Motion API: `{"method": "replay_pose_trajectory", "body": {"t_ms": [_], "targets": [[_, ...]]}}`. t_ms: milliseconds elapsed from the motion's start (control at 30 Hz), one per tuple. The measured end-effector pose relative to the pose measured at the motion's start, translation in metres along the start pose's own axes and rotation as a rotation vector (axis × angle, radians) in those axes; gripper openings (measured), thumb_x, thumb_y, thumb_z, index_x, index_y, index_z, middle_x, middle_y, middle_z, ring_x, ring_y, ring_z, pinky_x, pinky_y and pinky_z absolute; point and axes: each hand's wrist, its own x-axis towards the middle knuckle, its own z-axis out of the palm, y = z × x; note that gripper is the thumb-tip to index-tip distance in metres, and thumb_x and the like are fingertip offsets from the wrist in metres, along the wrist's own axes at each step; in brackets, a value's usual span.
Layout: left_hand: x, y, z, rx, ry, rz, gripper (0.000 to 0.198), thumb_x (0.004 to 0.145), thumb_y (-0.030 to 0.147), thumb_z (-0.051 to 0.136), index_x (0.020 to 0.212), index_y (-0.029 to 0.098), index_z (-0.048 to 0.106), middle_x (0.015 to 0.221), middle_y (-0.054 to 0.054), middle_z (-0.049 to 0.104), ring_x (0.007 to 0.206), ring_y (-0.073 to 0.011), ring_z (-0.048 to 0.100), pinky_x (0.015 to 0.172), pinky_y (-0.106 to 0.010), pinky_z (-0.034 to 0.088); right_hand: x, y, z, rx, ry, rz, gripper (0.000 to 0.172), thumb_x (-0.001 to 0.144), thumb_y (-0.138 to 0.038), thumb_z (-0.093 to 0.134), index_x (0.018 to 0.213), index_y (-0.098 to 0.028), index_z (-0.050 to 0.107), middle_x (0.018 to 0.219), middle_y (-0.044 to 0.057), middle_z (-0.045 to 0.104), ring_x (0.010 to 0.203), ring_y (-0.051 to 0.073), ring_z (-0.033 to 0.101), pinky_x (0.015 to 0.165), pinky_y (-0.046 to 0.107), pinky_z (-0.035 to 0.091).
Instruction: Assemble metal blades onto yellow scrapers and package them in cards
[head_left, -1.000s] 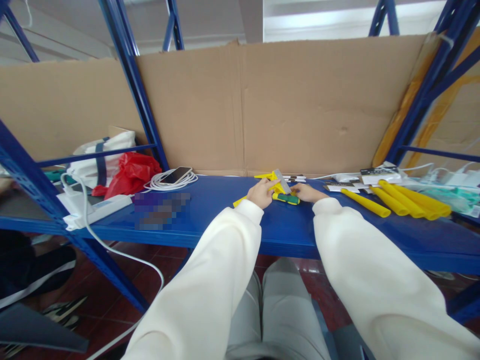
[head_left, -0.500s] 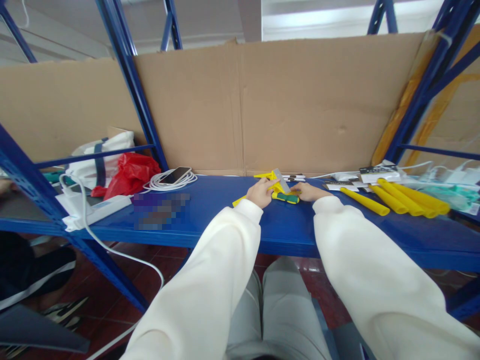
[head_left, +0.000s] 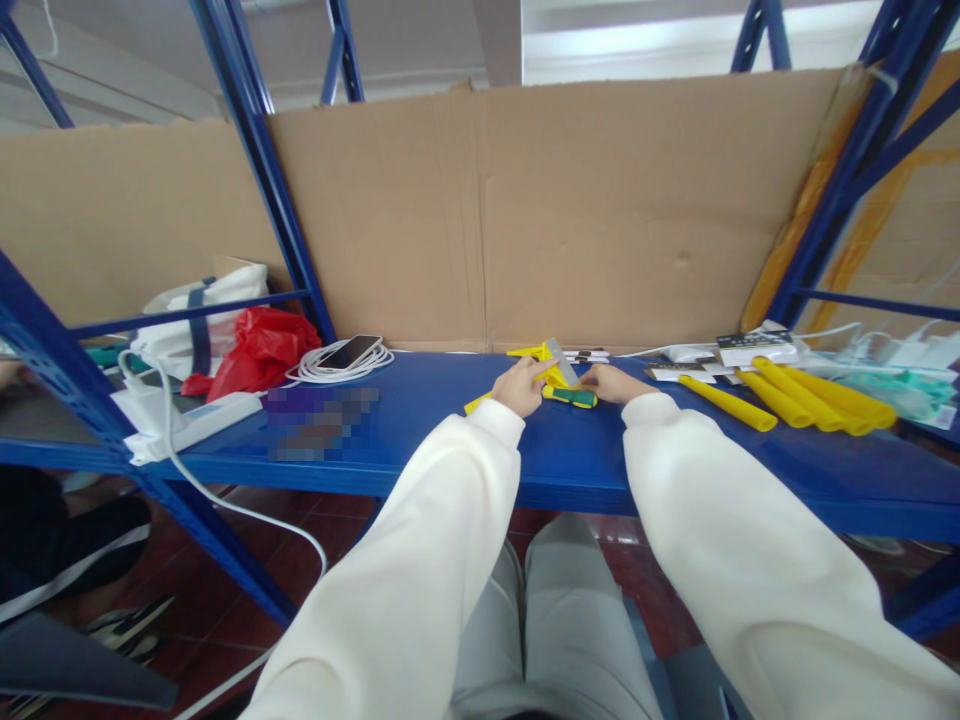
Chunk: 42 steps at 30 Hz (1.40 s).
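My left hand (head_left: 519,387) is closed on a yellow plastic piece (head_left: 553,377) that has a flat, pale grey blade-like plate (head_left: 562,362) on it, like a scraper head. At the lower right corner of that plate, my right hand (head_left: 613,383) has its fingers pinched together; what they hold, if anything, is too small to make out. Just below the plate lies a short green-and-yellow handle (head_left: 570,397), like a screwdriver's. A yellow end (head_left: 475,402) pokes out left of my left hand, its other part hidden.
Several yellow tubes (head_left: 814,395) lie on the blue shelf (head_left: 427,440) at right, near small boxes (head_left: 757,347). On the left are a phone (head_left: 356,351) on a coiled white cable, a red bag (head_left: 274,347) and a power strip (head_left: 199,424). Cardboard (head_left: 600,210) stands behind.
Very little differs. My right hand has shifted slightly to the left at the plate's corner; my left hand stays in place on the yellow piece.
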Motion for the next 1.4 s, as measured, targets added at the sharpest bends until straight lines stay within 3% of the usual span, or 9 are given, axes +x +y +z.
{"method": "replay_pose_trajectory", "body": {"t_ms": [167,333,600,800,1000,1167,1267,1400], "targets": [[0.000,0.000,0.000,0.014,-0.007,-0.003,0.052,0.098,0.015,0.053,0.146,0.034,0.060,0.130,-0.005,0.065,0.124,-0.0196,0.063,0.104,-0.026,0.051,-0.003,-0.007,-0.003,-0.127,-0.013,0.003,0.031,0.093,-0.031,0.058,0.112,-0.024,0.081,0.100,0.007,0.081,0.098,0.021,0.074,0.090,0.026,0.053],[0.000,0.001,-0.002,0.023,-0.021,-0.012,0.053,0.098,0.015,0.052,0.146,0.034,0.060,0.130,-0.004,0.065,0.123,-0.0197,0.064,0.104,-0.027,0.051,-0.010,-0.023,-0.007,-0.225,0.007,0.103,0.038,0.102,-0.031,0.046,0.106,-0.020,0.081,0.102,0.011,0.080,0.097,0.023,0.073,0.082,0.026,0.052],[0.000,0.000,0.000,0.014,-0.017,-0.009,0.053,0.098,0.015,0.051,0.147,0.034,0.059,0.130,-0.004,0.065,0.125,-0.0188,0.063,0.104,-0.025,0.051,-0.018,-0.031,-0.009,-0.256,0.039,0.177,0.032,0.098,-0.021,0.050,0.112,-0.016,0.078,0.111,0.016,0.077,0.105,0.025,0.071,0.084,0.029,0.051],[0.002,-0.002,0.003,0.020,-0.025,-0.002,0.052,0.098,0.016,0.051,0.146,0.034,0.060,0.131,-0.004,0.066,0.124,-0.0190,0.063,0.104,-0.026,0.051,-0.018,-0.021,-0.008,-0.186,0.273,0.174,0.027,0.095,-0.024,0.056,0.100,-0.017,0.081,0.107,0.018,0.075,0.106,0.028,0.069,0.086,0.032,0.049],[0.002,-0.002,0.002,0.022,-0.051,0.005,0.053,0.098,0.016,0.052,0.147,0.035,0.059,0.131,-0.004,0.066,0.123,-0.0187,0.064,0.104,-0.025,0.051,-0.007,-0.007,-0.005,0.036,0.514,0.211,0.024,0.092,-0.022,0.056,0.089,-0.017,0.079,0.096,0.015,0.075,0.096,0.027,0.069,0.078,0.031,0.048],[0.000,0.000,0.001,0.053,-0.116,0.002,0.052,0.097,0.016,0.053,0.146,0.034,0.061,0.131,-0.004,0.067,0.122,-0.0204,0.065,0.104,-0.027,0.051,0.001,-0.009,-0.004,0.409,0.667,0.208,0.020,0.088,-0.026,0.060,0.071,-0.018,0.067,0.075,0.009,0.071,0.076,0.022,0.065,0.073,0.032,0.048],[-0.001,0.001,0.002,0.087,-0.171,0.004,0.052,0.096,0.016,0.054,0.143,0.034,0.063,0.129,-0.003,0.068,0.125,-0.0209,0.064,0.106,-0.027,0.051,0.001,-0.019,-0.005,0.667,0.700,0.163,0.026,0.087,-0.034,0.063,0.065,-0.020,0.060,0.065,0.003,0.064,0.068,0.019,0.060,0.070,0.032,0.049],[-0.001,0.001,0.002,0.112,-0.193,0.002,0.051,0.095,0.017,0.056,0.142,0.035,0.064,0.129,-0.002,0.068,0.126,-0.0203,0.064,0.106,-0.026,0.050,-0.003,-0.034,-0.008,0.884,0.649,0.120,0.034,0.084,-0.042,0.067,0.060,-0.022,0.054,0.056,-0.002,0.055,0.060,0.015,0.053,0.063,0.029,0.046]]}}
